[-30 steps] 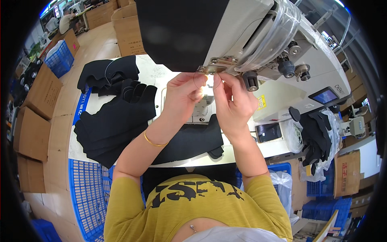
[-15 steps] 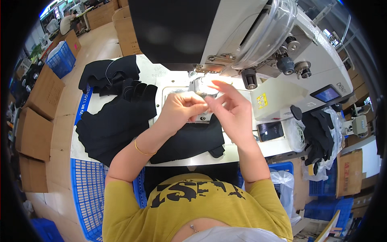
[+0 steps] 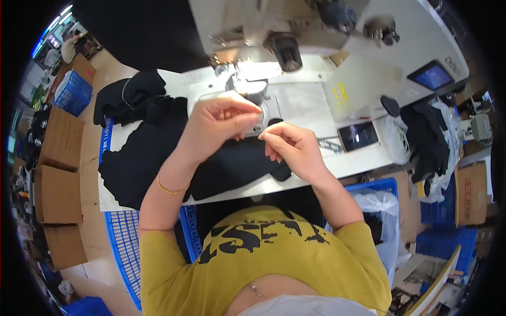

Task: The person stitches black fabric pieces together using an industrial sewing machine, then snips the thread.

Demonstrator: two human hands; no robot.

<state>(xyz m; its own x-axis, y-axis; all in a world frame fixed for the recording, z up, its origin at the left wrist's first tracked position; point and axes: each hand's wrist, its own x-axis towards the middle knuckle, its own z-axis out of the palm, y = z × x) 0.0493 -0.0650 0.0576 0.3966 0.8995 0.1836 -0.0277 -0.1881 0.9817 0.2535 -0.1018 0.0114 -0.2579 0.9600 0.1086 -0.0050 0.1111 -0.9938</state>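
My left hand [image 3: 217,125] is raised in front of the sewing machine [image 3: 363,79], thumb and forefinger pinched together. Close by on the right, my right hand [image 3: 296,148] also pinches with its fingertips, a short gap from the left. Whatever lies in either pinch is too fine to make out. Behind the hands is the machine's metal needle plate [image 3: 272,108], its sewing area lit brightly. Beneath them, black fabric [image 3: 226,171] lies along the table's front edge, and a larger heap of black cloth [image 3: 147,152] sits to the left.
A dark phone [image 3: 358,136] lies on the white table right of my hands. A tied black bundle [image 3: 129,97] rests far left. Blue baskets [image 3: 124,242] stand below the table edge. Black pieces and clear plastic [image 3: 429,139] pile up at right; cardboard boxes [image 3: 60,195] line the left.
My hands were together at the needle area and have drawn apart, the right one lower. The view has shifted, with the machine head now larger and blurred.
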